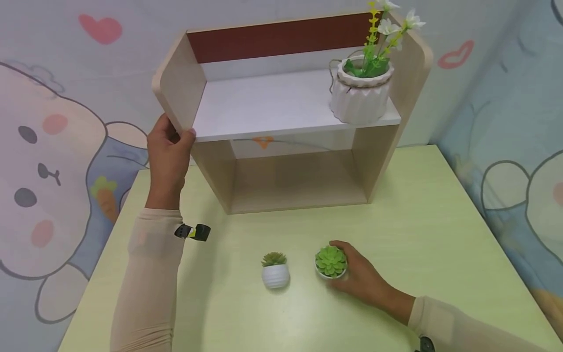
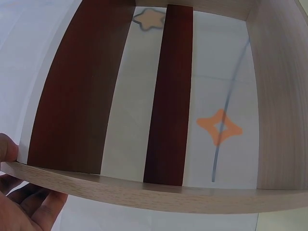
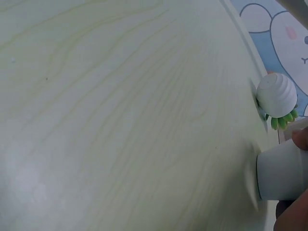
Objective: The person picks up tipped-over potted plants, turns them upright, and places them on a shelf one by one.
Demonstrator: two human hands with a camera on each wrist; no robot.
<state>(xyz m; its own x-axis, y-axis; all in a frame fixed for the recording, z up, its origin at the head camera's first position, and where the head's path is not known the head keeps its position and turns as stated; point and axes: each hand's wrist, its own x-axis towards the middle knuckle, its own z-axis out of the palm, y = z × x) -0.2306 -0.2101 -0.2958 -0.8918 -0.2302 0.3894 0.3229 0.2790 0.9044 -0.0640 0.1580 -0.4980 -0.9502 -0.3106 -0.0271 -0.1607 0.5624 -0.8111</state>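
The left grip (image 2: 21,211) holds a pale wood-grain shelf side panel (image 2: 144,194) between thumb (image 2: 6,148) and fingers (image 2: 49,209), with a broad dark reddish-brown board (image 2: 77,91) above and right of the grip, then, farther right, a narrower matching board (image 2: 168,96) and a white backdrop (image 2: 226,67) bearing an orange four-pointed star (image 2: 209,124).

Long beige sleeves (image 1: 151,278) — black strap (image 1: 203,232) with yellow-green patch (image 1: 192,232) on the left one

right wrist view's edge crops the held pot (image 3: 280,171)
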